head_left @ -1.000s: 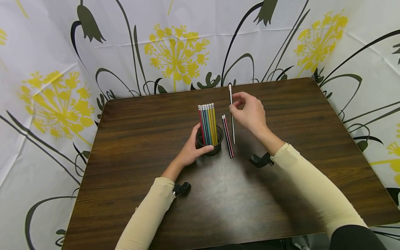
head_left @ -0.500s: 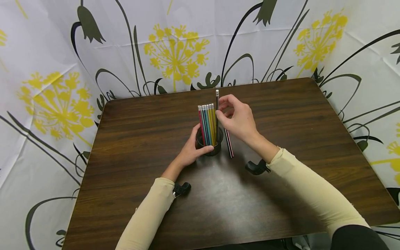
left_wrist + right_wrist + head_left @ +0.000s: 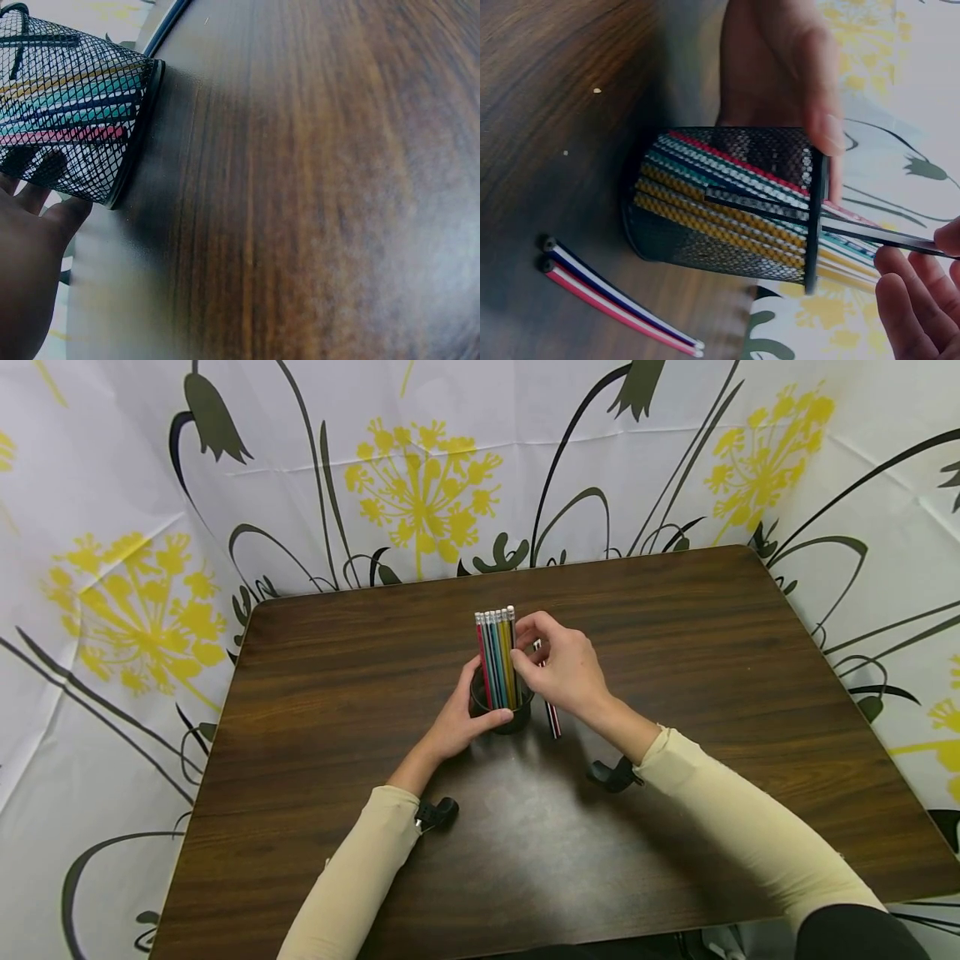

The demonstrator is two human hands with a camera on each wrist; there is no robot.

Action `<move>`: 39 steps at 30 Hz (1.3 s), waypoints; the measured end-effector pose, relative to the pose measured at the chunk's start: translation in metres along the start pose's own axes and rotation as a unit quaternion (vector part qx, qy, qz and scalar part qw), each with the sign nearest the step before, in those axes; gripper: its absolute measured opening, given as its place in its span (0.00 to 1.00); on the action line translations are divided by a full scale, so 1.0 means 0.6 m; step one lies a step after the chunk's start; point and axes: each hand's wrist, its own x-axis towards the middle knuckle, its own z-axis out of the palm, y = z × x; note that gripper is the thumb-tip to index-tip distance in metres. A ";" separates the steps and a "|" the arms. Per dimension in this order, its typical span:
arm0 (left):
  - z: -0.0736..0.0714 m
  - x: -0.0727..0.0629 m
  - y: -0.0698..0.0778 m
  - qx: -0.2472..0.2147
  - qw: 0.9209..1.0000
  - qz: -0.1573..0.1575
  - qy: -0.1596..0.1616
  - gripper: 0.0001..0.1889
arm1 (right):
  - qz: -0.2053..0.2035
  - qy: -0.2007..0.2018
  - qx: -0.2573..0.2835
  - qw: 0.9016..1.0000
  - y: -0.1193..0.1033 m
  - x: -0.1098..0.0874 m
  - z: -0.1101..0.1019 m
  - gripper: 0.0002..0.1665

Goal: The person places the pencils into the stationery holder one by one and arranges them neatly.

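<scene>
A black mesh pencil cup (image 3: 519, 722) stands on the table, with several red, teal, dark and yellow pencils (image 3: 495, 660) upright inside, eraser ends up. My left hand (image 3: 453, 718) grips the cup from the left, thumb across its front; that thumb shows near the rim in the right wrist view. My right hand (image 3: 562, 667) pinches a black pencil (image 3: 877, 235) between thumb and fingers. Its lower end is inside the cup, visible through the mesh in the right wrist view. Two striped pencils (image 3: 622, 300), one red and white, one navy and white, lie just right of the cup.
The brown wood-grain table (image 3: 337, 693) reaches back to a white cloth (image 3: 300, 410) printed with yellow and grey flowers. Black wrist cameras are strapped at both sleeves (image 3: 360, 868).
My right hand has carried the black pencil left from above the striped pencils and lowered it into the cup. The left hand and cup stay put.
</scene>
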 end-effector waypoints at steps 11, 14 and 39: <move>0.000 0.001 -0.001 0.007 1.000 0.003 -0.002 0.47 | 0.009 -0.010 -0.008 1.000 0.019 -0.007 0.016 0.13; 0.000 0.001 0.000 0.004 1.000 0.002 -0.002 0.47 | 0.011 -0.010 -0.010 1.000 0.024 -0.007 0.022 0.13; 0.001 0.000 -0.001 0.017 1.000 -0.004 0.003 0.47 | 0.056 0.035 -0.093 0.993 0.037 0.011 0.044 0.15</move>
